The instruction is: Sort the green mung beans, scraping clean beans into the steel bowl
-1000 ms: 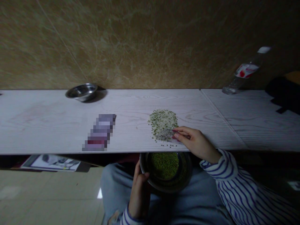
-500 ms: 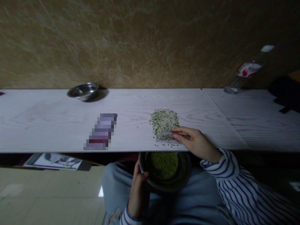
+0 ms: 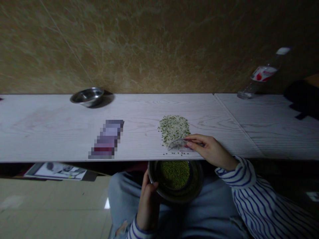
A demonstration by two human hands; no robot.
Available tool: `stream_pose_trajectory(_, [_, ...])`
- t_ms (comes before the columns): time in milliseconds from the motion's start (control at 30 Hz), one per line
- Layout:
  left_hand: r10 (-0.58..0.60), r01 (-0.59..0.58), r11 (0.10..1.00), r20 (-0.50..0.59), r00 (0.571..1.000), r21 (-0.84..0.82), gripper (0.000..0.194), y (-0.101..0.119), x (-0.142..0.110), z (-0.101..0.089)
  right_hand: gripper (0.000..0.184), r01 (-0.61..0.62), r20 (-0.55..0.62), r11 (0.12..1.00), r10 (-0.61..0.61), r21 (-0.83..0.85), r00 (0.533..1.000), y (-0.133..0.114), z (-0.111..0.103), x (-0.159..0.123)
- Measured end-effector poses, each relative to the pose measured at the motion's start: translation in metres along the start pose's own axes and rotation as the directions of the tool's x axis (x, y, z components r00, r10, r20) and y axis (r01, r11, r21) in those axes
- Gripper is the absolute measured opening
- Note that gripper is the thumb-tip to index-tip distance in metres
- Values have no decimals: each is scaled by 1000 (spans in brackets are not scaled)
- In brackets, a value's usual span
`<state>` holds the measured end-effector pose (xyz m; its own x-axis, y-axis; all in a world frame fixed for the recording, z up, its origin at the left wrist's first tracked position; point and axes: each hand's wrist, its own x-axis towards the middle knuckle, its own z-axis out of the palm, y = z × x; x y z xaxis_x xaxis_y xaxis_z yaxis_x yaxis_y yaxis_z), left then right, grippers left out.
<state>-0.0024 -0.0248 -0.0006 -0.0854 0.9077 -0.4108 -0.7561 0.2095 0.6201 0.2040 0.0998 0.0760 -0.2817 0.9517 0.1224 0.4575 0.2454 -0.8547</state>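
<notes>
Along the front of the pale counter (image 3: 139,139), a drop is formed by the straight edge, over which anything pushed too far could be spilled. Just below it, the large bowl (image 3: 196,181) of green beans (image 3: 175,174) is gripped at its left rim by the left hand (image 3: 149,202), thumb over the rim; if that one-sided grip were loosened, the bowl could be tipped and its contents shed. On the counter above the bowl, a patch of white grains mixed with green beans (image 3: 174,126) is spread thinly, so grains could be scattered by a quick sweep. At its near side, a clear curved piece (image 3: 176,144) is pinched between the thumb and fingers of the right hand (image 3: 211,152); if it were tilted, grains could be missed beneath it. Nearest the edge, a few loose beans (image 3: 175,153) could be knocked off by a slight brush.
</notes>
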Motion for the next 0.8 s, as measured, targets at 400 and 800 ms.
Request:
stream_pose_trajectory(400, [-3, 3, 1000, -6, 1000, -1, 67, 0, 0, 3, 26, -52, -39, 998, 53, 23, 998, 8, -11, -8])
stream_pose_trajectory(800, [-9, 7, 998, 26, 1000, 58, 62, -10, 1, 7, 27, -96, -74, 993, 101, 66, 992, 7, -15, -30])
